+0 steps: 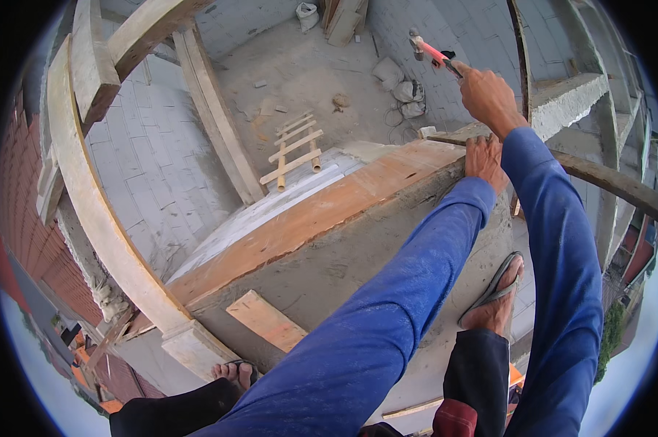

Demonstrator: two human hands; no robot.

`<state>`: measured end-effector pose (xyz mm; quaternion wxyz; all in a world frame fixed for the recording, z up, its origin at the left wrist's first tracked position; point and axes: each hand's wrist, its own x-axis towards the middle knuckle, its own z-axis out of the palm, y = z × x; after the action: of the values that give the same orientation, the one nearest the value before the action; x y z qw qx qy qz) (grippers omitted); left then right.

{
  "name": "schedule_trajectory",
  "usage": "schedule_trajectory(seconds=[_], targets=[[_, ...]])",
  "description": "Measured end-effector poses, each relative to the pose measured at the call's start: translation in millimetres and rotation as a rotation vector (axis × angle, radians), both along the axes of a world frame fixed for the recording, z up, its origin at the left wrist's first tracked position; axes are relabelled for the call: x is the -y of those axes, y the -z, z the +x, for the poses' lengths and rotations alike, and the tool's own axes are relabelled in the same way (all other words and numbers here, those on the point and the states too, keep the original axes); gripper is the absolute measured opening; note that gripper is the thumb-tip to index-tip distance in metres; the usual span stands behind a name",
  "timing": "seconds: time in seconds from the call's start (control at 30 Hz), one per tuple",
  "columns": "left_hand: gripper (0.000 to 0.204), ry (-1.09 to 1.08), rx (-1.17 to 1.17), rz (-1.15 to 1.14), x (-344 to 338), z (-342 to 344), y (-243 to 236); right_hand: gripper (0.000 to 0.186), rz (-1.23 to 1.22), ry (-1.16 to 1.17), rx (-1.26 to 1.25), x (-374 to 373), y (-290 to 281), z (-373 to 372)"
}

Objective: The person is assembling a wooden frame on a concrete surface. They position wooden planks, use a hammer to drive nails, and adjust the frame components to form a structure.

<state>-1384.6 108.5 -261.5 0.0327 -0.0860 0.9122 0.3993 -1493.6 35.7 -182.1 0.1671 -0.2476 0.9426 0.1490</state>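
My right hand [489, 98] is raised at the upper right, closed round the handle of a hammer [435, 52]. The hammer has a metal head and a red and black handle, and its head points to the upper left. Just below, my left hand [484, 162] grips the right end of a long orange-brown wooden board [329, 200], its fingers bent over the far edge. This board runs along the edge of a grey concrete surface [300, 262]. What lies under the left fingers is hidden.
My sandalled feet [495, 291] stand on the concrete, beside a short plank [267, 320]. Beyond the board is a drop to a lower floor [307, 80], with a bamboo ladder [292, 149] leaning up. Timber beams [118, 211] rise at left; a wooden pole [606, 178] crosses at right.
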Motion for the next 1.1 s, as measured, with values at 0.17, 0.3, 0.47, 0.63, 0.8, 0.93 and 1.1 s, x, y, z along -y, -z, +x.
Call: schedule_trajectory(seconds=[0.17,0.3,0.47,0.63,0.8,0.93,1.1], targets=[[0.040,0.128,0.048,0.054,12,2,-16,0.045,-0.008,-0.014,-0.042,-30,25,5],[0.038,-0.117,-0.097,0.050,-7,-2,-5,0.050,0.310,-0.120,0.107,-45,30,-44],[0.033,0.009,0.053,0.084,16,-3,-19,0.050,-0.044,-0.042,-0.045,-1,-14,-13],[0.031,0.048,0.001,0.007,10,1,-15,0.049,0.034,-0.021,0.000,-9,-2,3],[0.032,0.028,-0.035,0.054,1,-1,-19,0.049,0.436,-0.197,0.140,-45,21,-26],[0.035,0.045,0.064,0.089,19,-4,-21,0.049,0.054,-0.093,0.033,-23,-4,-8],[0.032,-0.070,-0.136,0.114,9,4,-9,0.052,0.075,-0.053,0.017,-30,9,9]])
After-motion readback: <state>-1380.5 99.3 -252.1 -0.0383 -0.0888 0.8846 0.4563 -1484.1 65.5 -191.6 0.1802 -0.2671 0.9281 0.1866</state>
